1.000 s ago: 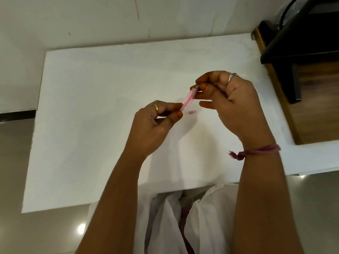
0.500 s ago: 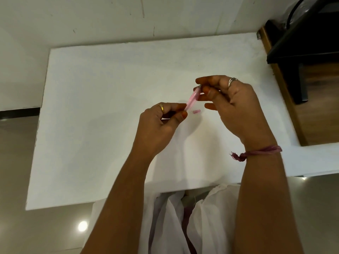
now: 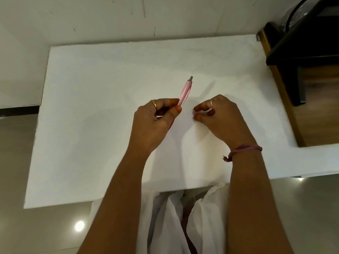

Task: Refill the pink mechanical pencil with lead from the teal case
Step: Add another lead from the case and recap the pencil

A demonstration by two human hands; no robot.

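Your left hand (image 3: 156, 120) holds the pencil (image 3: 185, 92) with its fingers (image 3: 176, 109) pinched round the lower barrel, so the grey open end tilts up and away, clear of the tabletop (image 3: 91, 125). That grip is low on the barrel; if you loosen it while your attention goes right, the pencil may swing or slip, and any lead loaded inside could slide out of the uncapped end should it tip downward.

To the right of those fingers, well apart from the pencil, your right hand (image 3: 220, 116) sits low on the tabletop, its fingertips (image 3: 197, 117) pinched narrow on a small pink piece, likely the cap (image 3: 194, 113). It is mostly hidden, so how firmly you have it is unclear. A piece that small can squirt from a pinch and roll off the tabletop.

The teal case is not in view anywhere, so you cannot confirm from here whether lead went in. Capping now may seal an empty pencil.

Pressing the cap on at an angle could jam it against the grey end.
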